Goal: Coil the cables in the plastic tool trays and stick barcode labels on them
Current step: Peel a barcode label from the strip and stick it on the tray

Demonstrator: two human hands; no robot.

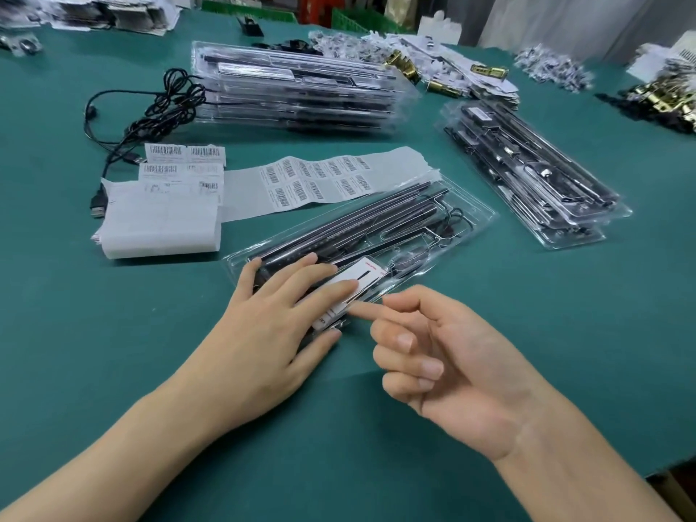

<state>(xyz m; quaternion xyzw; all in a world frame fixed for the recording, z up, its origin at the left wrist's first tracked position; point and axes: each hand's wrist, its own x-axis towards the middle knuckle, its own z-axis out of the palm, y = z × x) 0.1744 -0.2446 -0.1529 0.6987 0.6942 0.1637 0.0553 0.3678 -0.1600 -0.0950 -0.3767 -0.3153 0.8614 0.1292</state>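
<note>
Left hand (271, 318): flat, fingers spread and straight, grip released; it presses the near end of the clear plastic tool tray (463, 220) onto the green surface (113, 333).
Barcode sheet (320, 178): long white strip of barcode labels, just behind the tray.
White rectangular label (361, 276): on the tray's near end, partly under the left fingertips.
Right hand (444, 363): straight index fingertip on the label's edge; other fingers loosely curled, grasping nothing.
Thin black cable (454, 216): looped inside the tray's far end.
Doing it well: probably pin the tray firmly and rub from one edge across, seating the corners.
</note>
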